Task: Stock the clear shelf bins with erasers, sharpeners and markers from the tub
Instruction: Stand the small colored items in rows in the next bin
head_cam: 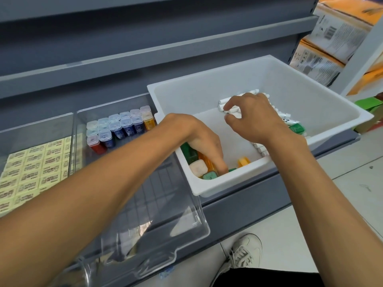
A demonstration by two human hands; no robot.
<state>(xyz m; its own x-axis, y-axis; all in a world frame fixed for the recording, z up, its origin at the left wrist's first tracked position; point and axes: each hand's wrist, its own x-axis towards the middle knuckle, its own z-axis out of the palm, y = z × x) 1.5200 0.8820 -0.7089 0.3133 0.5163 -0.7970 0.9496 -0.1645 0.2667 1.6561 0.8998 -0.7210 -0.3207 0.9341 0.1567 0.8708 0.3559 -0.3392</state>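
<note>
Two hands in the white tub (323,112) on the shelf. Left hand (204,141) digs into the near-left corner, fingers curled down among the loose sharpeners (199,167); cannot tell if it actually pinches one, fingertips are buried. Right hand (251,117) hovers over the white markers (232,109) along the tub's right side, fingers loosely spread, holding nothing visible. Middle clear bin (186,214) has sharpeners standing in rows at the back (120,129), front bare. Left clear bin (71,141) is tiled with erasers (33,170). Risks: a blind grab may drag up extra sharpeners and drop them; the left forearm crosses over the middle bin and could nudge it off the shelf edge it overhangs; lids may pop off.
</note>
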